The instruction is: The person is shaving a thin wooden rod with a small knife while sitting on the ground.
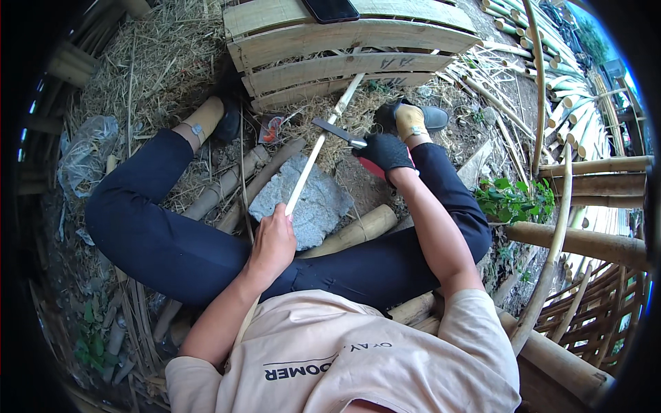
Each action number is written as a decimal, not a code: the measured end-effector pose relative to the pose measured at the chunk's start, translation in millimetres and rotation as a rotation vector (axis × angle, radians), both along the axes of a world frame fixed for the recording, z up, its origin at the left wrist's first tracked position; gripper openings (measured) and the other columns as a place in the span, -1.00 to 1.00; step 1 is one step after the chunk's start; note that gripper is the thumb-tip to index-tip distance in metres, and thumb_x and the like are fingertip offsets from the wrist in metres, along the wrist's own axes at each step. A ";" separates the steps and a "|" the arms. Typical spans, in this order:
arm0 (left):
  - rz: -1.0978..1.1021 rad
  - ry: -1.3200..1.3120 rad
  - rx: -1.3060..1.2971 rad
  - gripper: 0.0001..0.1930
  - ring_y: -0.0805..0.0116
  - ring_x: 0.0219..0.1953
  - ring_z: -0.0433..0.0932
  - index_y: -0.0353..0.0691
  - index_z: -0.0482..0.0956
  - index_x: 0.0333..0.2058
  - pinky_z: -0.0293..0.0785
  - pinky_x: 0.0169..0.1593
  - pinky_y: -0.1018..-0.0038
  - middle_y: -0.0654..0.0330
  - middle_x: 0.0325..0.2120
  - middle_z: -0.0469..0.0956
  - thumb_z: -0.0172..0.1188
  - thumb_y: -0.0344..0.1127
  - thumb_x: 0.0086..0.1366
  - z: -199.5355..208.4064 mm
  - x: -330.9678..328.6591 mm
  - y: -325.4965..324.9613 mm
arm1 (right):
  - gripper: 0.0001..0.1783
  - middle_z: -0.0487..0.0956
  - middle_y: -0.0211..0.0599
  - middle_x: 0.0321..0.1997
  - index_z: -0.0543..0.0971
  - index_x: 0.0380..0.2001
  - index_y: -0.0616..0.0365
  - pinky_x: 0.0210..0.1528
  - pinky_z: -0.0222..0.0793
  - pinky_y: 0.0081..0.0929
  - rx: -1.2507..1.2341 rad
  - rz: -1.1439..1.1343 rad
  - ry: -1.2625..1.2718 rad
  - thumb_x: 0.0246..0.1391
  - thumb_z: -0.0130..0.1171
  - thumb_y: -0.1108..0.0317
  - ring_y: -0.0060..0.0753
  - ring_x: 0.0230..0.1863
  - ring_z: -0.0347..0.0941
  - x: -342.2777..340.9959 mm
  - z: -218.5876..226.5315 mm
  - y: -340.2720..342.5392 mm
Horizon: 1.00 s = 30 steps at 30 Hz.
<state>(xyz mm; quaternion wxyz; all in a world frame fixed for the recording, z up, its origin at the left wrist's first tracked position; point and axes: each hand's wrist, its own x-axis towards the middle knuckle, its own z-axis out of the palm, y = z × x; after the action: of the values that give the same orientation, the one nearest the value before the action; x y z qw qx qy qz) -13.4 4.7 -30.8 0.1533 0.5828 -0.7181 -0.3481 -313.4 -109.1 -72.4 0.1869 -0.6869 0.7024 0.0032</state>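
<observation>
My bare left hand (273, 239) is closed round a long pale bamboo strip (308, 171). The strip slants up and away from me to the wooden crate, and its near end runs back under my left forearm. My right hand (385, 153), in a black and pink glove, grips a knife (339, 132) by its handle. The knife's flat, dark blade lies across the strip, beyond my left hand. Below the strip, between my legs, sits a rough grey stone (318, 206).
A slatted wooden crate (344, 43) stands ahead with a dark phone (332, 9) on top. Bamboo pieces (354, 233) lie around the stone. Stacked poles (575, 124) fill the far right, near a green plant (513, 201). Straw (165, 62) and a plastic bag (89, 155) are at left.
</observation>
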 end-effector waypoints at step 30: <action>-0.111 -0.320 0.003 -0.76 -0.33 -0.36 0.63 -0.55 0.34 -0.07 0.58 -0.26 -0.06 -0.37 -0.48 0.58 -0.07 -0.46 0.40 14.9 -12.2 -11.7 | -0.53 0.69 0.01 -0.25 0.70 -0.21 0.04 -0.03 0.52 -0.09 0.065 0.154 -0.170 0.04 0.25 -0.12 0.09 -0.15 0.64 44.7 27.7 22.0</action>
<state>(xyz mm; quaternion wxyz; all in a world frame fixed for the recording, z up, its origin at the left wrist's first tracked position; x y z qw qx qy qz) -25.6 -7.0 -15.8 0.0166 0.5904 -0.7638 -0.2601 -268.7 -87.0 -44.7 0.2672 -0.7302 0.6286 -0.0182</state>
